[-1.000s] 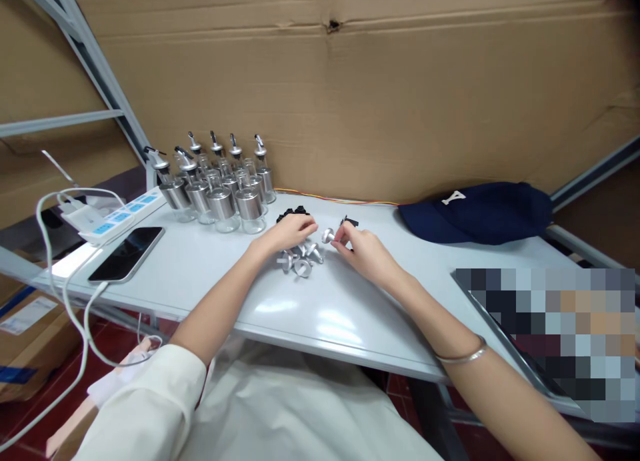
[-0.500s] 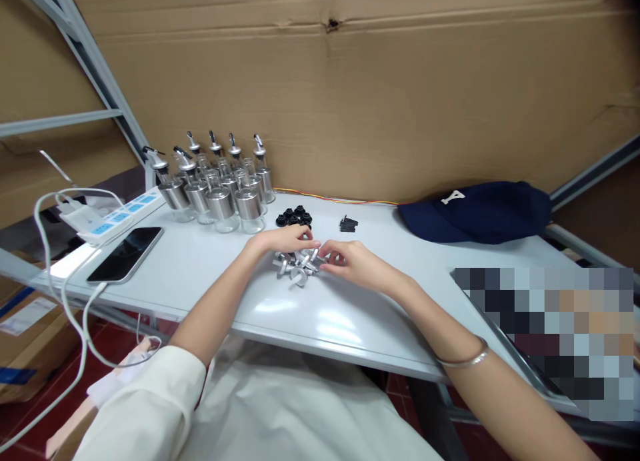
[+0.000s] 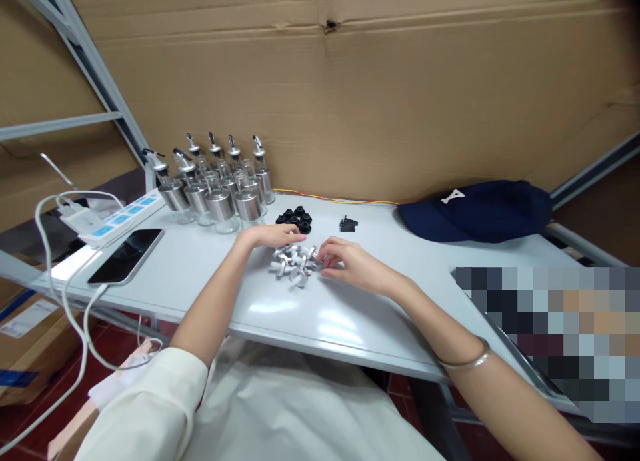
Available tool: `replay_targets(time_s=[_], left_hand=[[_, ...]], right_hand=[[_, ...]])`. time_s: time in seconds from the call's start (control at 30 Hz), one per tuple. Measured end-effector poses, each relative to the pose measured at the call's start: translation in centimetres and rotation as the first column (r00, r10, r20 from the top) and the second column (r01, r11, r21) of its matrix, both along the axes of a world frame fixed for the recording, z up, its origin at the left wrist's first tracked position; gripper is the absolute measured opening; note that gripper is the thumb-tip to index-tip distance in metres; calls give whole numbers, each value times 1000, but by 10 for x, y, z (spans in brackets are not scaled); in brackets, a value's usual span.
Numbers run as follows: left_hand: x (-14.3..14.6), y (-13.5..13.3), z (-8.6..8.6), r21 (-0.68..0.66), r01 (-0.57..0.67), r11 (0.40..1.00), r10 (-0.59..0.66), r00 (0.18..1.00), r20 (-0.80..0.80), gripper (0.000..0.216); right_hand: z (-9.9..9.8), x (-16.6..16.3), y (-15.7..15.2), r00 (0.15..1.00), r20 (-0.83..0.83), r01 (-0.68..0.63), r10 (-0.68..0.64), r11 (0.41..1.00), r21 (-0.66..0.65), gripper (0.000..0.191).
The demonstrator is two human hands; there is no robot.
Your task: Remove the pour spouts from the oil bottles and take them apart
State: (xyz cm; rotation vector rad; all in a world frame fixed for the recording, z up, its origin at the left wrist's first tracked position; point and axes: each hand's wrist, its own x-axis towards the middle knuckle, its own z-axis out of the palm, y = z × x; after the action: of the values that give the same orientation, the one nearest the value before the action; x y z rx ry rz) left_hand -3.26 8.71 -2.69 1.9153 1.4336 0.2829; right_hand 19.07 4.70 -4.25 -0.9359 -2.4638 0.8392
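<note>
Several silver pourer tops (image 3: 299, 276), each with a round disc and a stem, lie in a loose heap on the grey-white table (image 3: 210, 281). My left hand (image 3: 275, 235) is over the heap's far left edge, fingers stretched out to the right, holding nothing I can see. At the heap's right edge is my right hand (image 3: 347, 262), its thumb and fingers apart and the fingertips at or touching the nearest pourer tops. Just beyond my left hand sit several black ringed stoppers (image 3: 299, 212). Small black stick-like pieces (image 3: 349, 226) lie to their right.
Glass bottles with steel sleeves (image 3: 220, 208), some with pourers fitted, stand at the back left. Left of them are a power strip (image 3: 120, 219), a phone (image 3: 127, 256) and white cables (image 3: 43, 234). A navy cap (image 3: 480, 211) lies at the back right, before the cardboard wall (image 3: 350, 101).
My left hand has moved left and slightly back, uncovering more of the pourer tops and stoppers. My right hand has barely moved; its fingers sit slightly differently.
</note>
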Motion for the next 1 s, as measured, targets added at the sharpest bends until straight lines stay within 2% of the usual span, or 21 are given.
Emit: replay_targets(time_s=[0.1,0.17,0.23,0.3,0.43,0.5,0.6,0.7,0.77,0.8,0.87,0.93,1.0], left_hand=[[2,-1,0,-58,1,998,0,1000,20,32],[2,0,-1,-49,7,999,-5,999,36,28],[1,3,-2,84,-10,996,2,995,96,19],[2,6,-2,271,-63,961,-4,971,240,19],[4,3,10,474,-235,849,-83,825,559,24],[0,-2,19,569,-373,733,-103,766,634,22],[-22,-9,30,678,-584,446,-54,739,672,19],[-63,-10,33,676,-724,138,142,690,710,20],[-92,-7,29,635,-772,-6,301,604,738,32],[-103,-5,26,617,-787,-28,357,568,741,41],[-118,1,18,622,-783,29,428,572,700,61],[-122,7,9,679,-727,104,445,645,622,77],[-118,12,0,765,-628,142,439,733,520,80]], right_hand=[[0,1,1,1000,7,-16,16,1000,13,11],[0,2,1,1000,25,-5,4,999,44,10],[2,4,2,1000,28,9,-12,996,86,9],[4,6,3,999,8,30,-32,992,123,10],[9,9,5,994,-69,93,-84,984,150,12],[12,10,5,990,-97,114,-100,982,152,12],[14,10,6,987,-111,132,-115,978,159,13],[14,9,7,987,-97,141,-125,975,172,13],[11,9,8,989,-56,147,-139,972,182,13],[9,9,8,988,-27,153,-150,971,184,14],[5,10,10,985,33,162,-171,971,176,16],[1,11,11,983,83,150,-165,975,164,18],[-1,11,11,985,113,113,-132,980,162,17]])
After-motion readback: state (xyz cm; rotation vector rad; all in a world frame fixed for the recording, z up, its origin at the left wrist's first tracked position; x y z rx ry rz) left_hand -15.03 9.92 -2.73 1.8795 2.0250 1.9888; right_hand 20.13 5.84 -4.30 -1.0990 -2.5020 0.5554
